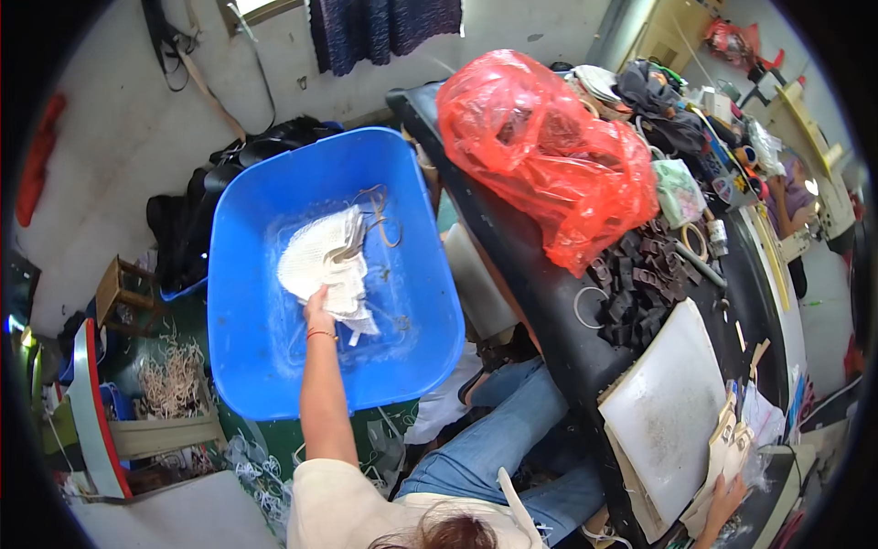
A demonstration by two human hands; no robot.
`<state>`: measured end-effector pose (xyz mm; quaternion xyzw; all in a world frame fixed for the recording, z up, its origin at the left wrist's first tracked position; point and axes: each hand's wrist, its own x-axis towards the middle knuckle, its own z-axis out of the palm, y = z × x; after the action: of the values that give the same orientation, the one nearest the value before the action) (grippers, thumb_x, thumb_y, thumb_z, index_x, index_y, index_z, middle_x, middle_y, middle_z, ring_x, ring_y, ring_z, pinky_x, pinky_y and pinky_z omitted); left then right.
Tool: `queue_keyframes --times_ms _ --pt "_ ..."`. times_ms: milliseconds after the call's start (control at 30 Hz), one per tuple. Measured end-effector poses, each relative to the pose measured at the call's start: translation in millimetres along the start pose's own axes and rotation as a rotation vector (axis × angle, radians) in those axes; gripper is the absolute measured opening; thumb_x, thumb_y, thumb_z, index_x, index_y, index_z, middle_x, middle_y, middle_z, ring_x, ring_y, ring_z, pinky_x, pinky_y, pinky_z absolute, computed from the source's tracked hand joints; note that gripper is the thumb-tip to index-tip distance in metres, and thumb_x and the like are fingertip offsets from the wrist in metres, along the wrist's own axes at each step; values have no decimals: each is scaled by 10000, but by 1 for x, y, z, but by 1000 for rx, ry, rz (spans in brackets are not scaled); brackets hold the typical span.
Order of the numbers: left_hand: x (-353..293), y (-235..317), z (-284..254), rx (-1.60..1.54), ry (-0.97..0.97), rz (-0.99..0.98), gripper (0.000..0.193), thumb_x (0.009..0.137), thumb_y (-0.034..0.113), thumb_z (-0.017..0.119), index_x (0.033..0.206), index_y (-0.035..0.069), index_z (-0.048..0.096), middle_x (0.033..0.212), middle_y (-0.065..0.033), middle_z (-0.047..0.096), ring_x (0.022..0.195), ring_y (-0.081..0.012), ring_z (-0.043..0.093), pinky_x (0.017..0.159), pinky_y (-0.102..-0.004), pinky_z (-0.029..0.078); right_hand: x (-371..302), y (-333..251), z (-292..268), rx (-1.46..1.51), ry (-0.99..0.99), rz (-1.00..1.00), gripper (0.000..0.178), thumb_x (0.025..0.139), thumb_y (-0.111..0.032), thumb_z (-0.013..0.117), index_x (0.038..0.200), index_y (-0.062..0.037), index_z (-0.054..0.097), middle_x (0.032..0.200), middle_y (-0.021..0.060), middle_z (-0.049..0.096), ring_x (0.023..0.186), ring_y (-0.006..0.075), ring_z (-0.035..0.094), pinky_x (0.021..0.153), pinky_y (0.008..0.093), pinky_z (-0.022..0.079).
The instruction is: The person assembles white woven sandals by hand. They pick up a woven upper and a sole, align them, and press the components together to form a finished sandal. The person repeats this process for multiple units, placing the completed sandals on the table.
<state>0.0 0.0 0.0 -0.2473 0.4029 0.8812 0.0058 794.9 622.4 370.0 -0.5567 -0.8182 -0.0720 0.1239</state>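
My left hand (317,309) reaches down into a large blue plastic tub (338,142). It is closed on the near end of a fanned stack of off-white, textured fabric pieces (320,252), which lies on the tub's bottom. Beside the stack are some thin tan loops of cord (384,224). Far to the right, at the near end of the black table (540,302), my right hand (725,503) grips the edge of some beige strap pieces (722,444) with metal fittings. Part of that hand is cut off by the dark rim of the picture.
On the table sit a red plastic bag (549,146), a heap of dark brown pieces (640,284) and a pale board (663,412). A sewing machine (805,137) stands beyond, with another person (794,192) near it. Left of the tub are a wooden stool (123,293) and tangled scraps (172,375).
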Motion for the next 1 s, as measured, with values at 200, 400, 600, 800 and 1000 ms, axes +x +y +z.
queue_keyframes --times_ms 200,400,600,800,1000 --pt "-122 97 65 953 -609 705 548 698 96 541 1222 -58 501 1188 -174 542 1096 -246 519 974 -344 385 -32 -34 -29 154 128 148 613 689 -143 715 1230 -9 459 1139 148 504 1056 290 469 932 404 355" --pt "-196 228 121 808 -865 522 627 816 181 584 1364 -11 348 1307 -177 428 1112 -267 492 956 -366 411 -14 -51 -41 185 33 19 599 671 -214 727 1176 10 494 1096 174 496 1038 322 462 921 399 355" --pt "-336 189 290 486 -1005 212 445 896 138 488 1313 -4 429 1295 -125 477 1165 -233 472 991 -339 391 -18 -62 -48 241 75 115 603 632 -233 742 1128 25 519 1013 169 517 1006 323 473 894 399 375" --pt "-486 -43 440 373 -1213 -317 256 842 98 582 1070 -18 600 1012 -85 634 867 -176 623 776 -302 510 -26 -29 -55 425 105 127 617 635 -231 762 1140 7 498 1016 161 536 963 301 541 848 356 438" --pt "-574 -190 464 775 -1497 -682 395 784 42 644 1144 -62 520 1013 -136 623 891 -238 625 809 -345 505 -47 -45 -111 308 400 254 600 678 -167 755 1177 -15 458 1042 179 533 953 353 547 821 395 450"
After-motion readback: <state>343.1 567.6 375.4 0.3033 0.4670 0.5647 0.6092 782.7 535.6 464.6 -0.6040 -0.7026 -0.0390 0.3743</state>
